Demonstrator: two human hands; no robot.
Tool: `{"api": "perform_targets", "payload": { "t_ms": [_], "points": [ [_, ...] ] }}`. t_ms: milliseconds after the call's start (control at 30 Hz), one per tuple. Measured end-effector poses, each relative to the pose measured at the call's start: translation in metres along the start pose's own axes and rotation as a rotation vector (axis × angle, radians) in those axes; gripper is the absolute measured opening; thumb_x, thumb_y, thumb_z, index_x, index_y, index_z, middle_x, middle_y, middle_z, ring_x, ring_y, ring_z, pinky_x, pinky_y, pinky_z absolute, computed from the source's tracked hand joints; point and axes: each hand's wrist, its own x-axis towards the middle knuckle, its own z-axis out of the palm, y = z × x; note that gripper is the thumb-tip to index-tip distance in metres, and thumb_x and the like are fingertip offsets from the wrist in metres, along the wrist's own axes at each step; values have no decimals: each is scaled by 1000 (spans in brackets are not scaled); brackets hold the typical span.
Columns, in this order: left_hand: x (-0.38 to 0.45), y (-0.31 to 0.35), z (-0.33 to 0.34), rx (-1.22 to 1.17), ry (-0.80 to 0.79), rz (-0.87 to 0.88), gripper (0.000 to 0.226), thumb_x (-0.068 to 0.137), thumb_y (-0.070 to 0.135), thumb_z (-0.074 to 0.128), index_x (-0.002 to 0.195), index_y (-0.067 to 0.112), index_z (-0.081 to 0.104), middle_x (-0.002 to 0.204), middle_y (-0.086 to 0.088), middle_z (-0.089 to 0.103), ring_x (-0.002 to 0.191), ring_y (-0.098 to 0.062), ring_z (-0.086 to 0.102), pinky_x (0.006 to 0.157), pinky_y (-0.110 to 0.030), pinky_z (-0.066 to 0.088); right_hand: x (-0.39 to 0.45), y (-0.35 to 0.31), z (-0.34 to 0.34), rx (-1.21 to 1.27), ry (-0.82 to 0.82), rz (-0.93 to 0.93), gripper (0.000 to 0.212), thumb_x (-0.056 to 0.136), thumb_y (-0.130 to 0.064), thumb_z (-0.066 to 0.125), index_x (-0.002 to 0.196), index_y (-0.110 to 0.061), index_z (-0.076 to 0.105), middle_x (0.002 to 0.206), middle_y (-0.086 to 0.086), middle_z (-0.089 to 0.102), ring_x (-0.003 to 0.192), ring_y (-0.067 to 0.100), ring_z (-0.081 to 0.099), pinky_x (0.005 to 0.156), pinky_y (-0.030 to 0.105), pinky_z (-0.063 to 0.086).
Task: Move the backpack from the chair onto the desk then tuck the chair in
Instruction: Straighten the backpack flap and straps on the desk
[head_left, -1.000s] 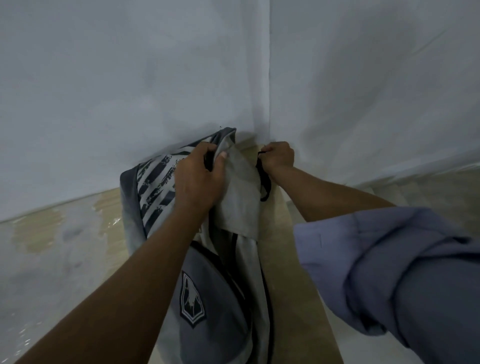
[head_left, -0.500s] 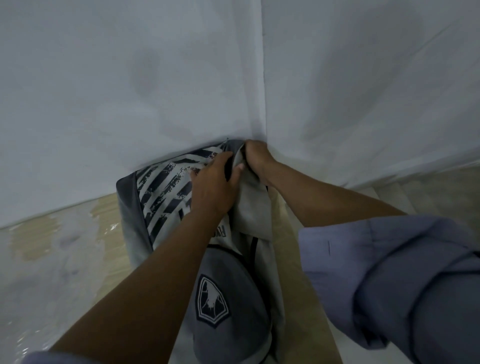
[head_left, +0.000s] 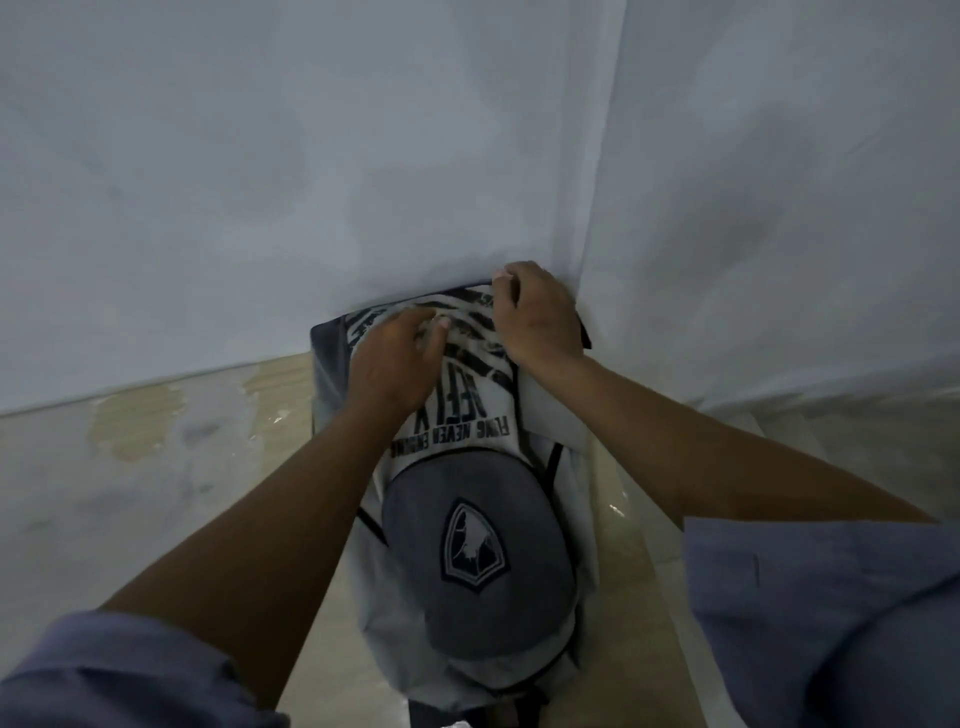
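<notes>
The backpack (head_left: 467, 545) is grey and white, with black stripes, printed lettering and a shield badge on its round front pocket. It lies face up on the pale wooden desk (head_left: 156, 467), its top end pushed against the wall corner. My left hand (head_left: 395, 364) sits on the striped panel with its fingers curled into the fabric. At the wall, my right hand (head_left: 535, 317) grips the backpack's top right edge. The chair is out of view.
Two white walls meet in a corner (head_left: 597, 208) right behind the backpack. The desk top wears a shiny plastic film with bare patches, and it runs on to the left and right of the backpack.
The backpack has turned from its side to face up and slid into the corner. Both hands have moved to its top end, the right crossing to the top right edge.
</notes>
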Motion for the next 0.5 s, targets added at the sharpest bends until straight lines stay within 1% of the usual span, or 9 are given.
{"api": "perform_targets", "payload": {
  "t_ms": [33, 100, 200, 267, 333, 400, 433, 467, 500],
  "points": [
    [-6, -10, -5, 6, 2, -18, 46, 100, 52, 45, 123, 22, 70, 120, -4, 74, 112, -26, 67, 88, -36, 54, -7, -9, 5, -16, -2, -53, 49, 102, -47, 35, 124, -13, 63, 126, 8, 65, 118, 26, 58, 103, 45, 47],
    [-20, -30, -18, 18, 13, -59, 42, 101, 49, 48, 123, 22, 71, 117, -6, 75, 107, -29, 69, 80, -34, 53, -24, -27, 19, -46, -62, -124, 44, 102, -43, 43, 129, -12, 61, 132, 7, 62, 124, 26, 54, 108, 45, 44],
    [-43, -65, -35, 39, 21, -99, 34, 101, 45, 51, 115, 23, 73, 111, -9, 75, 101, -34, 69, 74, -37, 53, -51, -52, 47, -143, -171, -188, 49, 102, -43, 44, 139, -13, 56, 146, 8, 54, 138, 26, 45, 117, 45, 35],
    [-58, -88, -43, 28, 21, -134, 32, 101, 42, 52, 115, 22, 73, 115, -10, 73, 104, -35, 67, 79, -39, 53, -66, -64, 70, -175, -204, -221, 49, 101, -42, 47, 139, -12, 55, 149, 10, 52, 142, 27, 42, 119, 46, 32],
    [-72, -110, -49, 10, 25, -178, 33, 102, 41, 52, 117, 20, 72, 120, -10, 72, 107, -34, 66, 83, -38, 51, -81, -72, 93, -206, -214, -244, 45, 100, -40, 51, 134, -11, 58, 141, 11, 57, 136, 29, 47, 115, 46, 36],
    [-81, -133, -49, -9, 26, -232, 37, 102, 42, 51, 122, 18, 70, 125, -10, 70, 108, -33, 66, 84, -37, 49, -94, -79, 113, -247, -214, -257, 46, 98, -42, 53, 131, -11, 59, 135, 9, 60, 131, 28, 51, 111, 46, 40],
    [-85, -145, -47, -10, 20, -267, 40, 102, 44, 51, 126, 17, 68, 129, -9, 68, 110, -32, 66, 85, -37, 49, -100, -81, 123, -258, -220, -256, 49, 97, -43, 53, 135, -12, 57, 139, 9, 58, 134, 29, 49, 113, 47, 38],
    [-87, -156, -45, -10, 5, -306, 44, 102, 47, 50, 130, 17, 66, 131, -10, 67, 112, -33, 65, 88, -38, 49, -106, -82, 132, -266, -237, -247, 55, 97, -44, 54, 141, -12, 52, 148, 10, 52, 141, 29, 42, 117, 47, 33],
    [-90, -167, -41, -15, -10, -346, 47, 101, 49, 49, 132, 16, 64, 133, -10, 67, 115, -33, 64, 90, -40, 50, -111, -83, 139, -279, -260, -228, 61, 97, -45, 54, 148, -13, 44, 157, 11, 41, 148, 29, 33, 122, 47, 26]
  ]
}}
